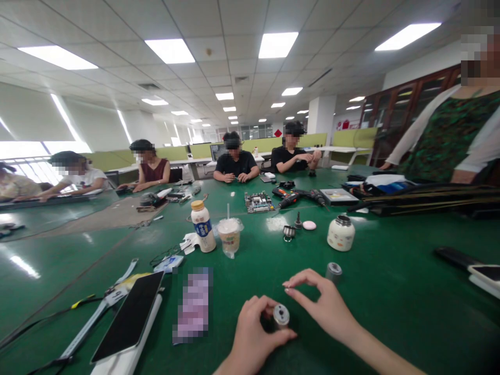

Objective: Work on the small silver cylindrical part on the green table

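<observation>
My left hand [255,330] is curled around a short silvery metal cylinder [281,316] that stands upright on the green table, its round top face showing dark holes. Above and a little to the right of that cylinder hovers my right hand [312,294], thumb and forefinger pinched together. A tiny pale bit seems to show at those fingertips, too small to make out. Behind the right wrist stands a second, similar metal cylinder [334,271], touched by neither hand as far as I can see.
To the left lie a tablet [128,317], a strap [89,317] and a blurred purple item [193,307]. Farther off stand a bottle [203,229], a drink cup [229,237], a cream jar [341,233], a circuit board [259,202] and power drills [297,198]. Several people are around the table.
</observation>
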A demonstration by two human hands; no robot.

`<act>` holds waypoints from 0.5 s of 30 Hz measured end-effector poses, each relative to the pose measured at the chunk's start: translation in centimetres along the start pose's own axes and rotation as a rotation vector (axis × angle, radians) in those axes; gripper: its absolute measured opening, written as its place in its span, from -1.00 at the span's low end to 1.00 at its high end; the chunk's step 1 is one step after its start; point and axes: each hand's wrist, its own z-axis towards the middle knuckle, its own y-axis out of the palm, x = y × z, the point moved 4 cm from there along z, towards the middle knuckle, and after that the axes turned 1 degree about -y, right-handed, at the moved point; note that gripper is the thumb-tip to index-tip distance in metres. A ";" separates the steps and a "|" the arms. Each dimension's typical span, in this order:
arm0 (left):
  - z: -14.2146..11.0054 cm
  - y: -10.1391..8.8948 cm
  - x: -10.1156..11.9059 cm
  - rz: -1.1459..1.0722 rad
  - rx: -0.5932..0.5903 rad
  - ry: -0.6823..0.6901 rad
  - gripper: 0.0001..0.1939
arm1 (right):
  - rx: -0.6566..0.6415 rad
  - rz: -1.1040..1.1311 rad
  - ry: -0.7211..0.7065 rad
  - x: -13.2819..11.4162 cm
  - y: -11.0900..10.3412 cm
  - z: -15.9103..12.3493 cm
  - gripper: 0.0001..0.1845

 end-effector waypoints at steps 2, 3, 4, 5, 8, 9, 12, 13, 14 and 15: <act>0.0 0.0 0.0 -0.009 -0.005 -0.005 -0.64 | 0.006 -0.002 0.015 1.7 -0.4 0.6 -0.94; 0.0 0.0 0.1 -0.010 -0.004 -0.010 -0.64 | 0.004 -0.005 0.022 2.7 -0.5 0.7 -0.93; 0.0 0.0 0.1 -0.009 -0.005 -0.014 -0.64 | 0.004 -0.022 0.031 3.8 -0.6 0.9 -0.94; 0.0 0.0 0.1 -0.007 -0.006 -0.019 -0.63 | 0.005 -0.045 0.040 4.9 -0.6 0.9 -0.94; 0.0 0.0 0.2 -0.004 -0.007 -0.024 -0.63 | -0.010 -0.102 0.062 7.3 -0.3 0.7 -0.93; 0.0 0.0 0.2 -0.005 -0.006 -0.024 -0.63 | -0.017 -0.109 0.064 7.6 -0.2 0.6 -0.92; 0.0 -0.1 0.3 -0.006 -0.003 -0.023 -0.64 | -0.026 -0.086 0.058 7.1 0.2 0.4 -0.91; 0.1 -0.1 0.3 -0.005 -0.003 -0.024 -0.64 | -0.023 -0.061 0.056 6.5 0.3 0.3 -0.91; 0.1 -0.1 0.3 -0.005 -0.003 -0.023 -0.64 | -0.020 -0.029 0.055 5.7 0.4 0.3 -0.90; 0.1 -0.1 0.3 -0.006 -0.004 -0.020 -0.64 | -0.016 0.013 0.054 4.8 0.5 0.2 -0.89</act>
